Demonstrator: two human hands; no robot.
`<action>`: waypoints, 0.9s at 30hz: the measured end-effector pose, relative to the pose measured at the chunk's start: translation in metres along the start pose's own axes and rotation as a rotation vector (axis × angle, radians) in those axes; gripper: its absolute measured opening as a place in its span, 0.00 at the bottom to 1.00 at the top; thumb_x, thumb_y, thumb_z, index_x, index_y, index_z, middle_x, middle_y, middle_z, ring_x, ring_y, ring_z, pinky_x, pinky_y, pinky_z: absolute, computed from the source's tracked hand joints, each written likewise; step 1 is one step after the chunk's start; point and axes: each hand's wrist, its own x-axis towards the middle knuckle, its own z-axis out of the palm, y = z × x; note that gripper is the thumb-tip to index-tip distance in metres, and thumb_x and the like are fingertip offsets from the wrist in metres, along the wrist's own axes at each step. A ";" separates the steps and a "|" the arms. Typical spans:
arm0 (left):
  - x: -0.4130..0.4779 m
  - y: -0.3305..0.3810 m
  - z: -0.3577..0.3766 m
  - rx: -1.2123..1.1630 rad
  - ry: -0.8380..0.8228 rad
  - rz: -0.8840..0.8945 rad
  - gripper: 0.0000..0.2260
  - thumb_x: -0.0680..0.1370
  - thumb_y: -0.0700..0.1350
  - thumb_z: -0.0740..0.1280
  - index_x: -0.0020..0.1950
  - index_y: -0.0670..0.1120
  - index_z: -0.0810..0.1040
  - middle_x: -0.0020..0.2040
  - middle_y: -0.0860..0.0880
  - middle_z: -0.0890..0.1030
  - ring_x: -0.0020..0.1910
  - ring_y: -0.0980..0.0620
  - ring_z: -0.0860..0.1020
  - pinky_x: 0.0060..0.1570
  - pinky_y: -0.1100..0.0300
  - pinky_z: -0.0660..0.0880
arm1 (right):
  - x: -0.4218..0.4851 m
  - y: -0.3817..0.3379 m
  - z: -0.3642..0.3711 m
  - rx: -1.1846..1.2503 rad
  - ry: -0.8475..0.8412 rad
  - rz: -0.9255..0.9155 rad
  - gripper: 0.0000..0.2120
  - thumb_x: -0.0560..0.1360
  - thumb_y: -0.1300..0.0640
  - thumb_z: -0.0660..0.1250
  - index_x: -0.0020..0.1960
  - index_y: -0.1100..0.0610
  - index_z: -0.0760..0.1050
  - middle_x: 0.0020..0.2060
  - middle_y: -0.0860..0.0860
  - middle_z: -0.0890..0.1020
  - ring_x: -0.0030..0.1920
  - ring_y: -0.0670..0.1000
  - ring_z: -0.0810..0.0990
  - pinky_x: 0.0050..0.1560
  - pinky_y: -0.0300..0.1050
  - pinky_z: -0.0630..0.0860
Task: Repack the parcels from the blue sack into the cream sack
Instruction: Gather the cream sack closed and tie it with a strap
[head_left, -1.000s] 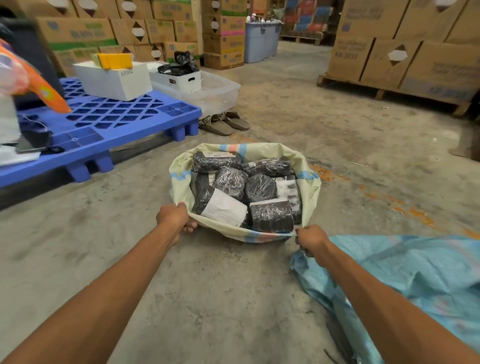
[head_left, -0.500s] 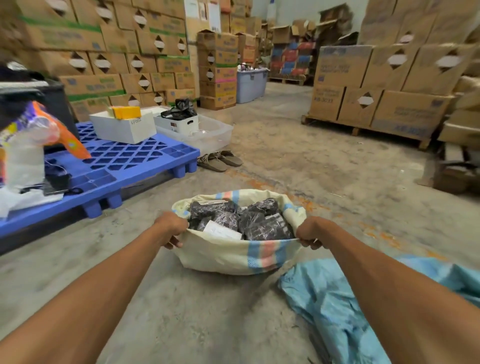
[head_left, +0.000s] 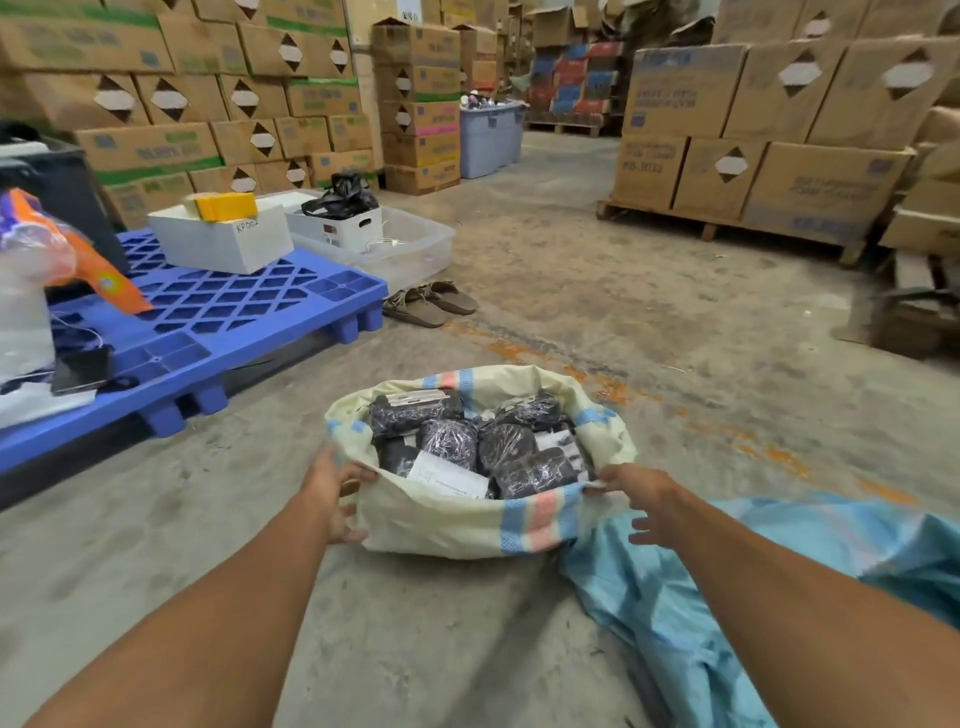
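The cream sack (head_left: 457, 525) with blue and pink stripes stands on the concrete floor, its mouth wide. Several black-wrapped parcels (head_left: 501, 447) with white labels fill it. My left hand (head_left: 332, 493) lies against the sack's left side with its fingers spread. My right hand (head_left: 641, 501) is at the right of the rim; its fingers are loose and spread, and only the fingertips touch the fabric. The blue sack (head_left: 727, 597) lies flat and crumpled on the floor to the right, partly under my right forearm.
A blue plastic pallet (head_left: 208, 317) at left carries a white box (head_left: 223, 239) and bags. A clear tub (head_left: 395, 249) and a pair of sandals (head_left: 431, 304) lie beyond it. Stacked cartons on a wooden pallet (head_left: 753, 171) stand at the far right.
Both hands gripped the cream sack's rim and raised it. Now the sack rests on the floor and both hands have loosened, with fingers spread. The camera has tilted up.
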 end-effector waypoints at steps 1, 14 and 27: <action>0.006 -0.007 -0.002 -0.124 -0.014 -0.036 0.24 0.83 0.54 0.49 0.42 0.41 0.76 0.58 0.44 0.75 0.45 0.44 0.74 0.58 0.42 0.70 | 0.001 0.004 -0.001 0.134 -0.057 0.032 0.21 0.76 0.48 0.67 0.61 0.61 0.75 0.66 0.60 0.72 0.60 0.62 0.73 0.53 0.55 0.75; 0.050 -0.057 0.006 -0.165 0.031 -0.246 0.10 0.82 0.42 0.62 0.41 0.41 0.72 0.33 0.44 0.73 0.25 0.49 0.69 0.15 0.65 0.69 | 0.053 0.053 0.030 0.664 -0.060 0.235 0.07 0.82 0.64 0.58 0.52 0.65 0.73 0.44 0.59 0.74 0.36 0.54 0.74 0.20 0.38 0.75; 0.021 -0.038 0.030 0.345 0.144 -0.079 0.12 0.79 0.40 0.54 0.36 0.46 0.63 0.27 0.49 0.61 0.24 0.54 0.57 0.28 0.65 0.54 | 0.039 0.032 0.009 -0.165 -0.032 0.021 0.14 0.79 0.63 0.58 0.34 0.56 0.65 0.26 0.53 0.65 0.25 0.48 0.60 0.25 0.32 0.57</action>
